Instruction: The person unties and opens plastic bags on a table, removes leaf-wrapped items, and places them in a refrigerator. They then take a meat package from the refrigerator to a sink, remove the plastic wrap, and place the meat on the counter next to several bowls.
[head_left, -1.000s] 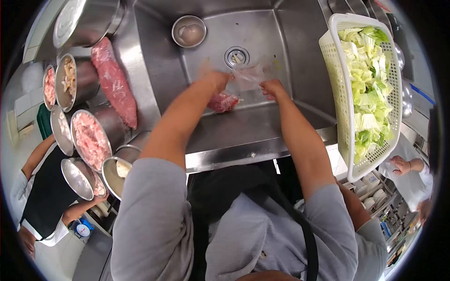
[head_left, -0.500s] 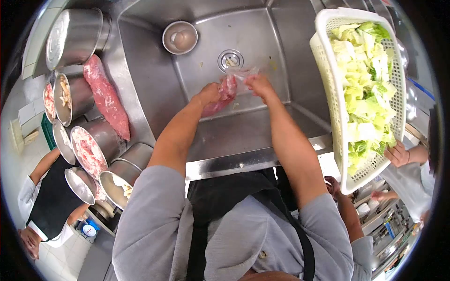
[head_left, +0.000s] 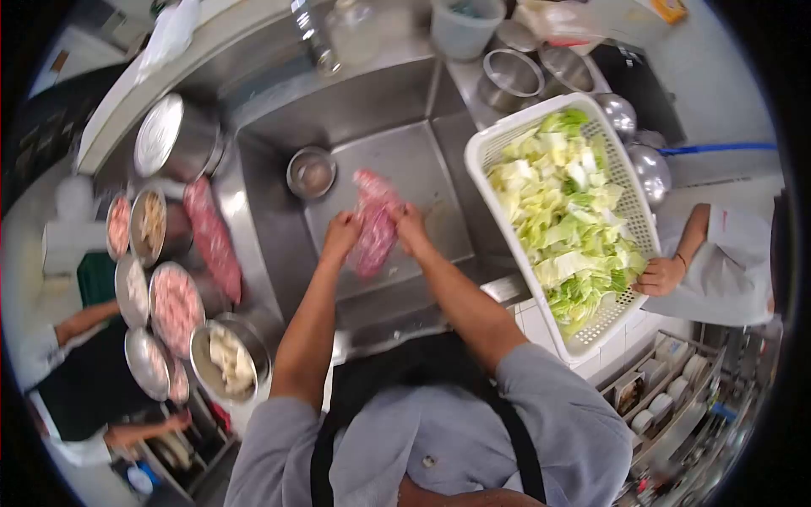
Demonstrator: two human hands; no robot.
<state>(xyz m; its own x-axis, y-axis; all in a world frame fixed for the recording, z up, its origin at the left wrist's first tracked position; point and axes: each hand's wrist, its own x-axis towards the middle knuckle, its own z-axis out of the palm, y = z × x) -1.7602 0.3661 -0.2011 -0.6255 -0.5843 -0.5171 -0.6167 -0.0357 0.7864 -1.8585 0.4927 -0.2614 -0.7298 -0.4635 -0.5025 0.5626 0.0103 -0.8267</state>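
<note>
A: Item one, the piece of meat [head_left: 372, 226]?

B: Pink-red, long and lumpy, marbled pale, sheathed in a clear glossy plastic bag. Held up over the sink [head_left: 397, 160], between both hands, its upper end rising above them and its lower end hanging below.

A: Hands?

B: Left hand [head_left: 340, 234] closed on the meat's left flank, fingers curled in. Right hand [head_left: 409, 226] closed on its right flank, touching the bag. Both grip the same piece.

A: Items beyond the left hand?

B: A small steel bowl [head_left: 310, 172] in the sink, just past that hand. Further left on the surface, a long raw loin [head_left: 213, 239], then steel pots [head_left: 174, 311] of pale pink meat and one of white pieces [head_left: 230, 360].

A: Beyond the right hand?

B: A white plastic basket [head_left: 492, 144] of cut cabbage [head_left: 568, 208], tilted at the sink's edge. Another person's hand [head_left: 660, 276] holds its far rim.
</note>
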